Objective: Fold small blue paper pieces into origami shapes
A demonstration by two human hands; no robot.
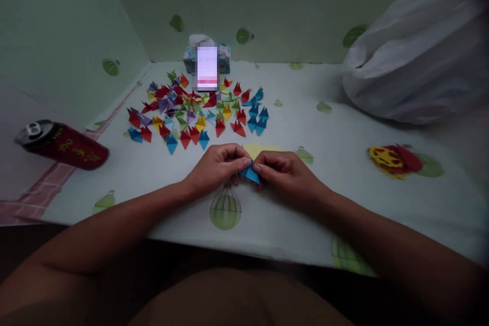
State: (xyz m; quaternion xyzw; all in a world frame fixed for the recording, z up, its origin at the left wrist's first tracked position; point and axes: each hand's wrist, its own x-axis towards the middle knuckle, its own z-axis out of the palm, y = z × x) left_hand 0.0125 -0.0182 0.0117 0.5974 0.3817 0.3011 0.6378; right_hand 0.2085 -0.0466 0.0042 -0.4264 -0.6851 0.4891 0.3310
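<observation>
Both my hands meet over the near middle of the cloth-covered table (344, 127). My left hand (216, 167) and my right hand (286, 175) pinch a small folded blue paper piece (252, 173) between their fingertips. Just beyond the hands lies a yellow paper sheet (256, 150), partly hidden by my fingers. Further back spreads a pile of several folded paper pieces (198, 109) in red, blue, yellow, purple and green.
A red can (63, 143) lies on its side at the left. A tissue box (208, 58) with a blurred upright object stands behind the pile. A big white plastic bag (420, 56) fills the back right. A red-yellow print (393, 160) marks the cloth at the right.
</observation>
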